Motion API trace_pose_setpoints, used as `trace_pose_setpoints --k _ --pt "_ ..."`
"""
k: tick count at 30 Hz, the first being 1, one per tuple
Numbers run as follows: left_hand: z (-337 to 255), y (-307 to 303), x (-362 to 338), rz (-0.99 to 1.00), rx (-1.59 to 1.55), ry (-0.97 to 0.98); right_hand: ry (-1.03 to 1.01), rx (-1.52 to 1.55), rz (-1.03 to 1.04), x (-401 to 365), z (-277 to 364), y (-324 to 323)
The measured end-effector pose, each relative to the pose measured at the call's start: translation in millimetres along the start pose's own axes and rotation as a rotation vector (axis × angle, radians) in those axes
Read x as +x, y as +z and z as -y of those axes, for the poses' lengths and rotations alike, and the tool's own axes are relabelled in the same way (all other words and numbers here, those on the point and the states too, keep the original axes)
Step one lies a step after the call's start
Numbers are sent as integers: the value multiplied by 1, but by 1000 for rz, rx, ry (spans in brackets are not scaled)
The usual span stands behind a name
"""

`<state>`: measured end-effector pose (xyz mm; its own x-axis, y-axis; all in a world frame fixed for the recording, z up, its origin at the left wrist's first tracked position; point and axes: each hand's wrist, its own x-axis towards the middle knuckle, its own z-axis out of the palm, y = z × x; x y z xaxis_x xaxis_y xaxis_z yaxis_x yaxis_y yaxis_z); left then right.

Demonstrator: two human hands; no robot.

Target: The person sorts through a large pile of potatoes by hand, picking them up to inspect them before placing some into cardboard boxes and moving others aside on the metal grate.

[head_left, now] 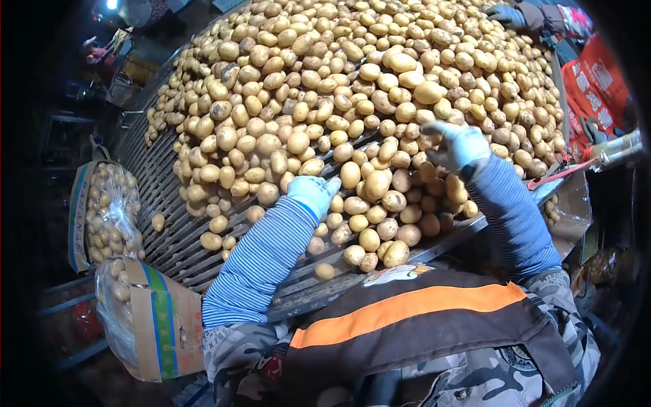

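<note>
Potatoes [298, 142] lie in a big heap over a slatted metal table. My left hand [314, 195], in a pale blue glove, rests among the potatoes at the near middle of the heap. Its thumb stands apart from the fingers, whose tips are partly hidden; I see nothing held in it. To the right, my right hand [464, 146] wears the same kind of glove and reaches over the heap with its fingers apart. No potato shows between them, and several potatoes lie right under and beside it.
Slats [169, 203] show on the left, with a few loose potatoes. Cardboard boxes [166, 325] lined with plastic and holding potatoes stand at the left. Another person's gloved hand [506, 15] touches the heap at the far right. A metal bar [614, 149] juts in near a red cloth [597, 85].
</note>
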<state>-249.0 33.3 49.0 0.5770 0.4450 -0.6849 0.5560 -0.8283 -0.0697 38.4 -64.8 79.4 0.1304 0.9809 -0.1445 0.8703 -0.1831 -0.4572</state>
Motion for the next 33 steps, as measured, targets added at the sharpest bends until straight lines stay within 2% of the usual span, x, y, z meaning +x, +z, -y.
trace_pose_setpoints --k 2,4,6,7,10,11,13,14,15,16,17,18,19,20,22,24,26,27,28,30,32,33 --pt "2 -6 -10 4 -45 53 113 -105 -15 -2 -19 27" --pt "3 -4 -14 95 -92 47 114 -203 42 1 -25 17" --pt "4 11 -11 -51 -86 63 161 -351 112 6 -13 2" --pt "6 18 -4 -97 -84 72 186 -396 53 14 -22 11" --pt "2 10 2 -100 -182 70 196 -479 46 35 -25 21" --pt "-1 9 3 -74 -219 44 145 -308 36 31 -24 21" --pt "-3 24 3 -167 -235 21 25 24 22 23 -19 15" --pt "-5 26 -1 -184 -233 -4 218 622 275 18 -12 16" --pt "-5 29 -7 -233 -287 -51 96 1088 288 1 0 17" --pt "-3 33 -14 -280 -338 -94 122 1491 274 -16 9 30" --pt "-2 36 -18 -324 -383 -134 110 1680 328 -29 13 50" --pt "-2 38 -18 -381 -438 -183 271 1794 377 -43 22 66" --pt "-2 41 -20 -431 -491 -232 332 1872 502 -53 32 67" --pt "-2 47 -23 -478 -546 -286 379 2100 511 -62 43 85" --pt "3 62 -23 -747 -856 -297 639 2088 630 -65 54 89" --pt "-12 38 -41 -736 -1447 -180 620 2075 734 -65 64 92" --pt "-36 -13 -75 -531 -1446 107 609 2038 776 -61 69 91" --pt "-33 -5 -68 -865 -1017 281 589 2095 777 -61 67 95" --pt "-24 4 -63 -895 -1004 179 565 2159 773 -61 65 100" --pt "-3 22 -57 -942 -972 -6 666 2292 719 -62 61 102" --pt "0 29 -51 -736 -818 -170 745 2327 719 -65 62 101" --pt "-7 30 -44 -618 -765 -226 757 2374 816 -66 62 105"
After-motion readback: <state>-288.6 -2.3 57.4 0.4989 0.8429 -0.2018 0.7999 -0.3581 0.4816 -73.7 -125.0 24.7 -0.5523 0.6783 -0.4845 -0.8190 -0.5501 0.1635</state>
